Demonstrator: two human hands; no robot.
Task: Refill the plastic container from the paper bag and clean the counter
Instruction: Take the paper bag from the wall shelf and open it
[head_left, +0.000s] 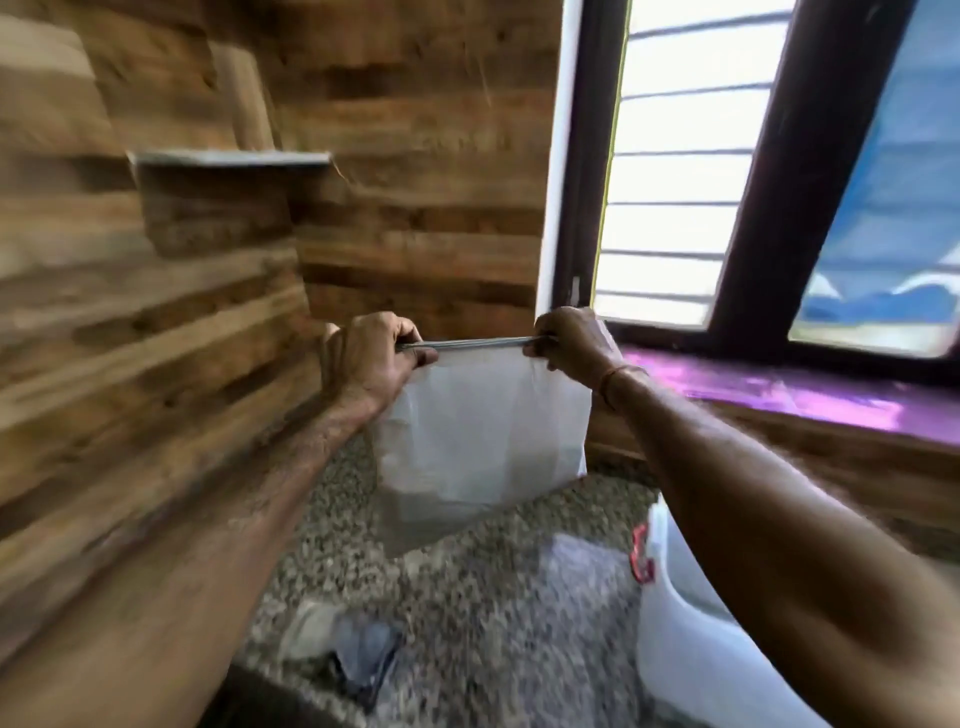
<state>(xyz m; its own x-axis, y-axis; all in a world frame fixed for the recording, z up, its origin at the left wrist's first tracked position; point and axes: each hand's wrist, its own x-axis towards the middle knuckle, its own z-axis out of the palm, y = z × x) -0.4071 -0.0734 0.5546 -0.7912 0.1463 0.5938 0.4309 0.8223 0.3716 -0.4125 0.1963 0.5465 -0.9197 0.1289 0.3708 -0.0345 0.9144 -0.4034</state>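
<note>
**Holding the bag by its top edge: risks and markings**

Gripping the white paper bag (483, 431) at the 2 ends of its closed top edge, the left hand (371, 358) and the right hand (569, 345) keep it upright at the back of the speckled stone counter (493, 613), close to the corner where the wood-panelled wall (156, 291) meets the window frame (769, 171). Both sets of fingers are curled tight, pinching the edge and pulling it taut between them. The bag's base appears to touch the counter, though blur prevents certainty. The white plastic container (691, 639) stands at lower right, partly hidden behind the right forearm.

Probable hazards: a sharp pull on the edge could tear the paper and spill the contents over the counter; a slipping pinch could let the bag tip; the right forearm passes directly above the container and could knock it.

A crumpled blue-grey cloth (358, 649) lies near the counter's front edge. A red label (641, 553) shows on the container, but motion blur leaves its writing unreadable. No other writing is visible.
</note>
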